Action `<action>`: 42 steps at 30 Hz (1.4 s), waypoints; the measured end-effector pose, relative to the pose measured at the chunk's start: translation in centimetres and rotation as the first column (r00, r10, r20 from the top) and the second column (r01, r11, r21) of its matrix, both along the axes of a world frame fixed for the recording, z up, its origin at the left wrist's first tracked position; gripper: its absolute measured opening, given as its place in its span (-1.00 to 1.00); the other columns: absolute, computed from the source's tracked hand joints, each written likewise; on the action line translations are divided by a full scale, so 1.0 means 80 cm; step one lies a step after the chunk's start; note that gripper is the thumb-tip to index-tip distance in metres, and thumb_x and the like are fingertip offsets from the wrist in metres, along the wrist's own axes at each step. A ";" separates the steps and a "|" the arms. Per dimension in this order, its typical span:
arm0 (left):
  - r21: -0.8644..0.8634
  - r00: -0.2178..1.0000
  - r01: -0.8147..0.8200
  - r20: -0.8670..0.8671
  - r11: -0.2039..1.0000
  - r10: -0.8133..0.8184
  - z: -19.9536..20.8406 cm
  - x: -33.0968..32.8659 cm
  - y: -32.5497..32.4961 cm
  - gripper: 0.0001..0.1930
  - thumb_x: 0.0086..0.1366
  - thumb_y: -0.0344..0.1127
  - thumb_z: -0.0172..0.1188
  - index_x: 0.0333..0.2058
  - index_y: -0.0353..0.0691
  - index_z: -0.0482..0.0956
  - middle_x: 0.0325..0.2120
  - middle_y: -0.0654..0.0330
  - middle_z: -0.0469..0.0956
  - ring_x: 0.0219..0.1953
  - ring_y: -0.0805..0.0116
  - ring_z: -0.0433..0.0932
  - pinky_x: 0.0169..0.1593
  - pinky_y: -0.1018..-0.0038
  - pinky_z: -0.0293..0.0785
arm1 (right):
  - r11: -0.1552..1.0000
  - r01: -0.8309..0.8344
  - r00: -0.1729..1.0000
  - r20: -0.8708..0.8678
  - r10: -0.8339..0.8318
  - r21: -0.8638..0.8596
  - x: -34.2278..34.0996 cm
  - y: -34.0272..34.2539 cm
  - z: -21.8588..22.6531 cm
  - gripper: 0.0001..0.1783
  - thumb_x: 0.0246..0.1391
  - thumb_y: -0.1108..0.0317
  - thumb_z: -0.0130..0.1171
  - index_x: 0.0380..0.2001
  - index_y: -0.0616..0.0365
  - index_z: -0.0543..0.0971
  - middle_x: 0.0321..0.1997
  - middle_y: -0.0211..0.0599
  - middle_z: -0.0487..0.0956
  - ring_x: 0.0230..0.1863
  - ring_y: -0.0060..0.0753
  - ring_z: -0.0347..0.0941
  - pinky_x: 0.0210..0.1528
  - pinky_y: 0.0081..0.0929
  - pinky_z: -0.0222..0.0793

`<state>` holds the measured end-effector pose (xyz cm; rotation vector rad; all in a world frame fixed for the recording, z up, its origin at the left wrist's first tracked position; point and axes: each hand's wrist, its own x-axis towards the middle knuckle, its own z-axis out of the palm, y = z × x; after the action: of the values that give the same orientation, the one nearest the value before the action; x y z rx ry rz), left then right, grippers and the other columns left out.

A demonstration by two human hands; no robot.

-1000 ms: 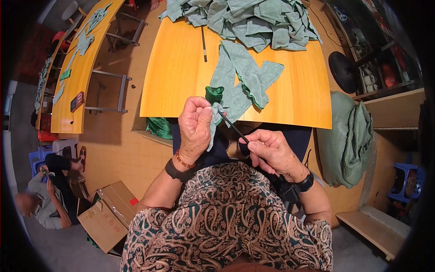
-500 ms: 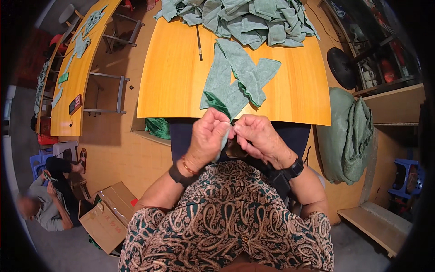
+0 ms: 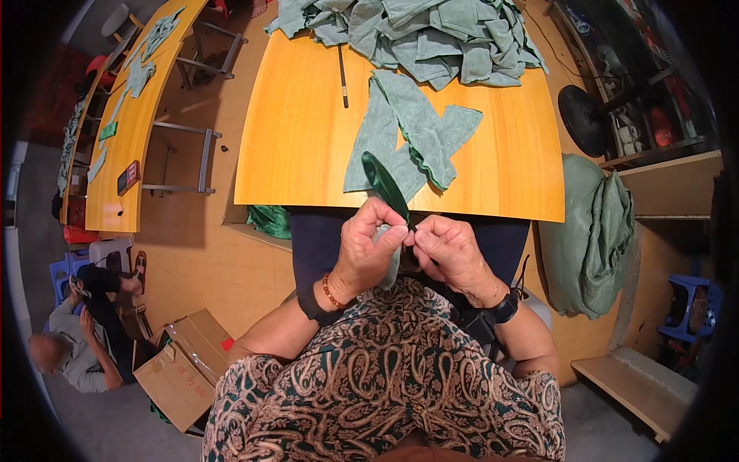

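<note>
On the far left, we are seeing a seated person in a grey top (image 3: pixel 77 350) bending over something small in their hands, while strips of pale green cloth are lying along a long yellow wooden tabletop (image 3: pixel 123 204). An open brown cardboard box (image 3: pixel 181 369) is standing on the floor nearby. Moving right, we are finding a thin black rod (image 3: pixel 343 81) lying on the nearer, broad yellow wooden tabletop (image 3: pixel 292 154). Our left hand (image 3: pixel 375 240) is pinching, between thumb and forefinger, the lower end of a narrow, leaf-shaped piece of glossy dark green fabric (image 3: pixel 383 183), which is rising over the tabletop's near edge. Flat grey-green cloth pieces (image 3: pixel 400 115) are lying just beyond, and a heaped grey-green cloth pile (image 3: pixel 431 38) is covering the far end. Our right hand (image 3: pixel 450 248) is meeting the left, its thumb and forefinger pressing together on a small dark tip (image 3: pixel 411 227); we cannot tell whether that is cloth or a tool. Farther right, a bulging green fabric sack (image 3: pixel 589 239) is standing beside the tabletop.
</note>
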<state>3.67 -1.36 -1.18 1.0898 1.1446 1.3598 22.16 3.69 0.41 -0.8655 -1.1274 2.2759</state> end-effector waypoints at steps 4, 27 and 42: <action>0.000 0.993 0.039 0.113 0.999 -0.039 0.014 -0.014 0.005 -0.90 0.35 -0.42 0.12 -0.30 -0.32 0.43 -0.36 0.18 0.57 -0.29 0.50 0.54 -0.16 0.55 0.47 | 0.998 0.039 0.999 -0.014 -0.040 -0.051 -0.006 0.000 0.009 -0.74 0.33 0.22 0.06 -0.19 0.22 0.54 -0.64 -0.39 0.50 -0.82 -0.73 0.16 -0.81 -0.74 0.00; -0.154 0.788 0.010 0.609 0.988 0.087 0.013 -0.023 0.013 -0.78 0.40 -0.21 0.16 -0.21 -0.28 0.57 -0.51 0.30 0.55 -0.53 0.61 0.45 -0.52 0.66 0.33 | 0.989 -0.075 0.996 -0.066 0.067 -0.128 0.002 0.003 0.012 -0.73 0.33 0.20 0.08 -0.19 0.21 0.54 -0.64 -0.33 0.49 -0.84 -0.76 0.11 -0.81 -0.77 -0.05; -0.108 0.860 -0.178 0.466 0.978 0.208 0.022 -0.025 0.018 -0.72 0.38 -0.31 0.19 -0.02 -0.35 0.57 -0.37 0.30 0.60 -0.46 0.65 0.46 -0.44 0.68 0.37 | 0.987 -0.081 0.997 -0.028 0.078 -0.138 0.003 0.003 0.016 -0.75 0.33 0.26 0.07 -0.18 0.27 0.53 -0.67 -0.32 0.48 -0.84 -0.74 0.12 -0.81 -0.76 0.00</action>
<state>1.65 0.06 0.59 0.5527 0.9337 1.6252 22.39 3.95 1.70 -0.8590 -1.0205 2.4477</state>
